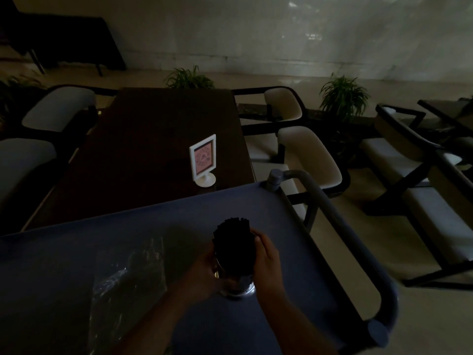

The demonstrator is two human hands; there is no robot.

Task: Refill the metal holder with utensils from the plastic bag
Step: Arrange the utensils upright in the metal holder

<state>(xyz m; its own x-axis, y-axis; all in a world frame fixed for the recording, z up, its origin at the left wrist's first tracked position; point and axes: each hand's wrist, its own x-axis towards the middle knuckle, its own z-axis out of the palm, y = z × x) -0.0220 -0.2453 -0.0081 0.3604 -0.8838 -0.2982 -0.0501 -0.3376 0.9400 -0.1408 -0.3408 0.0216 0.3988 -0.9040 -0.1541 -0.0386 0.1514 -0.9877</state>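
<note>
A clear, crinkled plastic bag lies flat on the near left of a cart, whose smooth blue-grey top has a raised rim and a rounded tube handle along its right side. Right of the bag, the left hand and the right hand wrap a bundle of thin dark sticks, fingers curled and pressed against its two sides. The sticks stand upright in a shiny round metal holder, whose base rests on the cart top; their square-cut tips fan above the hands. The light is dim, so the holder's rim is hard to make out. Beyond the cart stands a dark wooden bench carrying a white framed sign on a round foot. Pale cushioned chairs with dark frames flank the bench.
</note>
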